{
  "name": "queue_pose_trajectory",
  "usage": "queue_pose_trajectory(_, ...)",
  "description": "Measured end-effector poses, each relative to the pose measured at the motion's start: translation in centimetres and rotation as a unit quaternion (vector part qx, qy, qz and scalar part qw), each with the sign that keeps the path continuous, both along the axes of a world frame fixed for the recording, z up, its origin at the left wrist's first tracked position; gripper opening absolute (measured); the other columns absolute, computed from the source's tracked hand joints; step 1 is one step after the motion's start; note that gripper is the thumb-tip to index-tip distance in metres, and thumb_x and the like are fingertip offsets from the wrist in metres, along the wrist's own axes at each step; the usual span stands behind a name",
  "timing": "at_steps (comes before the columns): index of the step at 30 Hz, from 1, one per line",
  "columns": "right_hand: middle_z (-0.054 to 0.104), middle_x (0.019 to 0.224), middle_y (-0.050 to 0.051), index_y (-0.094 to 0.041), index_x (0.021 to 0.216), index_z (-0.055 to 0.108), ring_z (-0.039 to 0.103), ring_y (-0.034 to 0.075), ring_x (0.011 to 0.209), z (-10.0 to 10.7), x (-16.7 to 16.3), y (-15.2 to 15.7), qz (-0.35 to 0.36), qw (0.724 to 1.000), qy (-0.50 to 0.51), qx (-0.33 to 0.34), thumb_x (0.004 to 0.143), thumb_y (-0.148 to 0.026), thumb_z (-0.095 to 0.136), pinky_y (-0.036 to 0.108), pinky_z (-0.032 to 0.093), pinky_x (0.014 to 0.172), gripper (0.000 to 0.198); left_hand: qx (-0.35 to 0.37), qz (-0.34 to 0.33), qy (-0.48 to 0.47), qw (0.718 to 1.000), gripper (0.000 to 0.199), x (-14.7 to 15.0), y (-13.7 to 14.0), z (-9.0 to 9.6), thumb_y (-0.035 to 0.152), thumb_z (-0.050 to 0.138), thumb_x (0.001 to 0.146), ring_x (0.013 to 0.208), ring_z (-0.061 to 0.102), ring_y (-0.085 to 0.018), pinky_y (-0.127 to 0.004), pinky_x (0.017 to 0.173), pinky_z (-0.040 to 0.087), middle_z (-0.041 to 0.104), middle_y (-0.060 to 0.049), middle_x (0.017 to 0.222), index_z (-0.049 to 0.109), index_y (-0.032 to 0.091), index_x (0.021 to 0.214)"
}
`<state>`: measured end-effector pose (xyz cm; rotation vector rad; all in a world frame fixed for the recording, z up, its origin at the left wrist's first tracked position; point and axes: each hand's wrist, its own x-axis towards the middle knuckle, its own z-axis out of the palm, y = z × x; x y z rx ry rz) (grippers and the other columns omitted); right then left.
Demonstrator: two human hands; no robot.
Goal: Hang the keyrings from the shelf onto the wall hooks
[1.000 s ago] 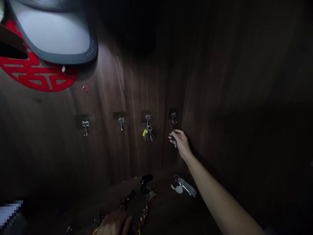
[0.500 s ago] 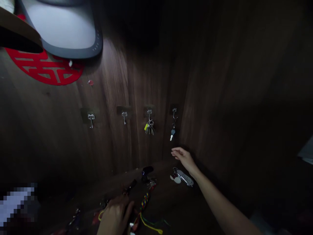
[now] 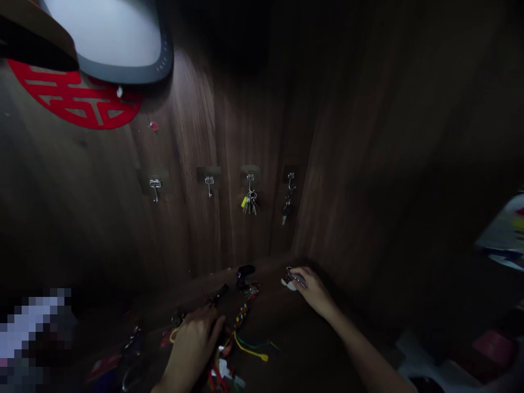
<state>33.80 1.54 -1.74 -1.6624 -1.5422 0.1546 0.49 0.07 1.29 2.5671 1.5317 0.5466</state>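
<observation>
My right hand (image 3: 313, 289) is down at the shelf with its fingers closed round a slim grey, silver-edged pocket knife (image 3: 298, 279). A small ring and a white tag (image 3: 289, 284) stick out past the fingertips. Lower left, my left hand (image 3: 195, 335) rests palm down on the shelf among key rings, thumb apart; the undersides of its fingers are hidden. Beside it lie a braided multicoloured cord (image 3: 241, 315) with yellow and green ends and a dark fob (image 3: 244, 277) with keys. On the wall hook above hangs a dark-headed key (image 3: 285, 211).
A bunch of keys with a yellow tag (image 3: 250, 203) hangs on another hook. Two bare hooks, a left one (image 3: 155, 190) and a middle one (image 3: 209, 185), are on the wood wall. Caps (image 3: 110, 38) overhang a red round cutout (image 3: 82, 103). More trinkets lie lower left.
My right hand has dropped from below the hanging key to the shelf and closed on the pocket knife. My left hand stays nearly in place. The view has tilted slightly down.
</observation>
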Motion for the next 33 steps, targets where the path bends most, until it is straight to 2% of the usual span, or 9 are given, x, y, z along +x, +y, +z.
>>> queue_pose_trajectory(7,0.064,0.102,0.004,-0.025,0.093,0.062,0.058,0.021,0.098,-0.8,-0.6,-0.7,-0.006,0.998,-0.067,0.002,0.075,-0.018,0.049,0.037,0.045,0.086,0.024,-0.039,0.011,-0.010,0.999,0.028,-0.3,-0.1,0.7,0.026,0.039,0.093,0.086,0.065,-0.018,-0.026,0.076,0.044,0.070,-0.004,0.087,0.064,0.020,0.082)
queue_pose_trajectory(14,0.064,0.104,0.005,-0.026,0.096,0.062,0.058,0.022,0.097,-1.1,-1.8,-1.6,-0.029,0.989,-0.135,0.055,0.080,-0.019,0.044,0.038,0.045,0.083,0.025,-0.033,0.036,-0.020,0.999,0.028,-1.5,0.5,0.8,0.029,0.037,0.094,0.084,0.067,-0.016,-0.023,0.072,0.042,0.071,-0.002,0.085,0.062,0.022,0.082)
queue_pose_trajectory(20,0.065,0.107,0.006,-0.025,0.099,0.062,0.056,0.024,0.101,-0.6,-2.9,-2.3,-0.029,0.978,-0.196,0.065,0.083,-0.017,0.042,0.040,0.042,0.083,0.026,-0.058,0.091,-0.041,0.993,0.021,-2.9,1.3,1.0,0.032,0.037,0.094,0.086,0.067,-0.015,-0.021,0.068,0.043,0.071,0.001,0.094,0.056,0.026,0.101)
queue_pose_trajectory(25,0.065,0.108,0.006,-0.026,0.103,0.062,0.055,0.023,0.104,0.3,-4.6,-2.4,0.035,0.976,-0.205,0.058,0.084,-0.015,0.041,0.041,0.041,0.087,0.030,-0.018,0.111,-0.008,0.994,0.020,-3.8,1.7,1.3,0.028,0.040,0.092,0.096,0.064,-0.017,-0.025,0.079,0.042,0.069,-0.002,0.099,0.058,0.023,0.098)
queue_pose_trajectory(30,0.065,0.106,0.003,-0.030,0.113,0.059,0.057,0.021,0.102,1.7,-7.8,-2.2,0.134,0.968,-0.212,0.020,0.083,-0.013,0.044,0.040,0.043,0.089,0.037,-0.002,0.158,0.016,0.987,0.024,-5.0,2.0,1.5,0.018,0.040,0.090,0.105,0.060,-0.019,-0.028,0.084,0.042,0.066,-0.004,0.110,0.057,0.023,0.107)
queue_pose_trajectory(33,0.064,0.112,0.003,-0.030,0.118,0.056,0.055,0.021,0.105,1.8,-9.6,-1.9,0.167,0.963,-0.211,0.003,0.083,-0.012,0.045,0.039,0.044,0.089,0.041,-0.002,0.159,0.010,0.987,0.030,-5.9,2.3,1.8,0.010,0.038,0.088,0.103,0.060,-0.018,-0.027,0.084,0.042,0.065,-0.004,0.110,0.056,0.023,0.108)
